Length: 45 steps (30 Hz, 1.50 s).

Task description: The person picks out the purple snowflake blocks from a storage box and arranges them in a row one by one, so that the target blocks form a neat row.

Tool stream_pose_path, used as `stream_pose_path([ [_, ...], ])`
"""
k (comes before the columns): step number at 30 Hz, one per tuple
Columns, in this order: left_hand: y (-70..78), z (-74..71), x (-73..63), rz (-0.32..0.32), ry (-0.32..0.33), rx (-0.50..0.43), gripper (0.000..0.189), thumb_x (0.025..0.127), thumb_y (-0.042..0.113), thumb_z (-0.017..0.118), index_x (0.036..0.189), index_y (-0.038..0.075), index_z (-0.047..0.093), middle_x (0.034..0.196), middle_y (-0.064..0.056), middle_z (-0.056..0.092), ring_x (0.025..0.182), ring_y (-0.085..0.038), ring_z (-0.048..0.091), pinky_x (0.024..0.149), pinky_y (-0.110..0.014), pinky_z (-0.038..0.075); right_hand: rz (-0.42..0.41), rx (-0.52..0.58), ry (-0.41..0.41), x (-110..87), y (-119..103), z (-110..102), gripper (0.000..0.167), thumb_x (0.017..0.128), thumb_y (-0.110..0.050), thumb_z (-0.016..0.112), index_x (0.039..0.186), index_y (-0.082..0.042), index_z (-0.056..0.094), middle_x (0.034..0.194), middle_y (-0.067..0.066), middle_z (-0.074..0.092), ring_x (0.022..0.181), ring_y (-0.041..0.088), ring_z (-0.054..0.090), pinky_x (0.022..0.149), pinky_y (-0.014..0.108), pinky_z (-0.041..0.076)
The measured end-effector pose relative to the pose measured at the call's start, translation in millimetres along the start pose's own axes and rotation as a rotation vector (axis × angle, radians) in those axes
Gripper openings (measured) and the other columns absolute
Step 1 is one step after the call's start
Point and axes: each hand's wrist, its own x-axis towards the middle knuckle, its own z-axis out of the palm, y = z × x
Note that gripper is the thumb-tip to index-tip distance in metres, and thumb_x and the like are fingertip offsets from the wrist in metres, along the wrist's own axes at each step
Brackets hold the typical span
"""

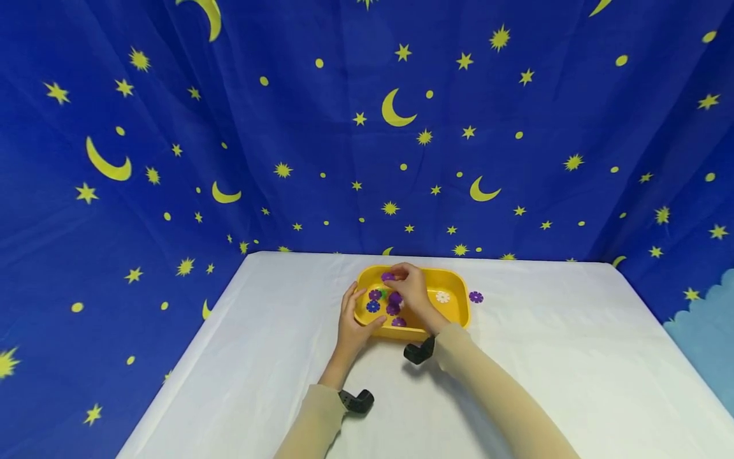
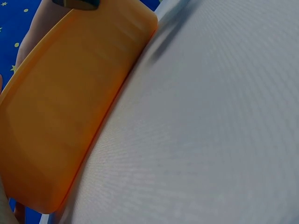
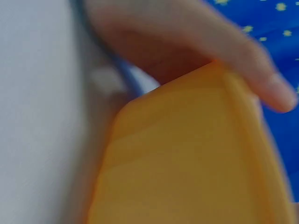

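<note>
A yellow plastic tub (image 1: 459, 313) stands on the table, holding several flower-shaped discs, mostly purple, with a blue disc (image 1: 373, 306) and a white disc (image 1: 443, 297). My right hand (image 1: 414, 290) reaches over the tub and pinches a purple flower-shaped disc (image 1: 388, 276) between thumb and fingertips. At the tub's left end, my left hand (image 1: 351, 325) holds the corner, its thumb at the near rim and its fingers along the left side. The right wrist view shows that left hand (image 3: 196, 32) around the tub's corner. Only the tub's outer wall (image 2: 70, 107) fills the left wrist view.
One purple disc (image 1: 476, 297) lies on the white tablecloth (image 1: 550, 331), just right of the tub. A blue curtain (image 1: 321, 140) with yellow moons and stars hangs behind and beside the table. Each wrist carries a black mount (image 1: 357, 401).
</note>
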Motion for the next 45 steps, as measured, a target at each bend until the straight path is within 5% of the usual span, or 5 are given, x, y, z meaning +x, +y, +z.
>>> stream_pose_path([
  [7, -42.9, 8.0, 2.0, 0.001, 0.013, 0.003, 0.072, 0.071, 0.019, 0.082, 0.132, 0.0, 0.049, 0.154, -0.012, 0.029, 0.142, -0.038, 0.027, 0.116, -0.058, 0.021, -0.004, 0.025, 0.064, -8.4, -3, -11, 0.029, 0.079, -0.005, 0.075, 0.105, 0.004, 0.066, 0.102, 0.021, 0.069, 0.09, 0.031, 0.064, 0.084, 0.04, 0.057],
  [14, -44.5, 6.6, 3.2, 0.021, 0.018, 0.007, 0.076, 0.071, 0.033, 0.082, 0.132, 0.001, 0.049, 0.153, -0.01, 0.031, 0.142, -0.039, 0.028, 0.115, -0.06, 0.022, -0.039, 0.037, 0.091, -11.1, -3, -22, 0.032, 0.077, -0.004, 0.076, 0.105, 0.006, 0.066, 0.101, 0.023, 0.069, 0.088, 0.032, 0.065, 0.078, 0.031, 0.058],
  [27, -41.9, 5.7, 1.7, -0.007, 0.02, -0.041, 0.072, 0.07, 0.012, 0.081, 0.133, 0.001, 0.049, 0.155, -0.01, 0.028, 0.144, -0.036, 0.024, 0.116, -0.06, 0.017, -0.015, 0.006, 0.127, -20.7, 4, -49, 0.03, 0.078, -0.005, 0.075, 0.106, 0.004, 0.066, 0.105, 0.022, 0.069, 0.091, 0.032, 0.065, 0.081, 0.029, 0.056],
  [38, -41.2, 8.5, 2.4, -0.009, 0.02, -0.02, 0.073, 0.072, 0.022, 0.082, 0.133, 0.0, 0.048, 0.155, -0.009, 0.028, 0.143, -0.038, 0.024, 0.116, -0.061, 0.019, -0.078, 0.043, 0.205, -28.0, 8, -73, 0.029, 0.077, -0.005, 0.076, 0.103, 0.005, 0.067, 0.101, 0.025, 0.068, 0.089, 0.034, 0.065, 0.071, 0.01, 0.05],
  [45, -42.7, 7.3, 2.7, -0.039, 0.007, -0.017, 0.071, 0.073, 0.014, 0.08, 0.135, 0.001, 0.047, 0.156, -0.01, 0.027, 0.145, -0.037, 0.023, 0.117, -0.059, 0.018, -0.094, 0.067, 0.27, -36.5, 10, -85, 0.029, 0.075, -0.002, 0.078, 0.1, 0.007, 0.067, 0.097, 0.026, 0.068, 0.079, 0.017, 0.064, 0.071, 0.007, 0.05],
])
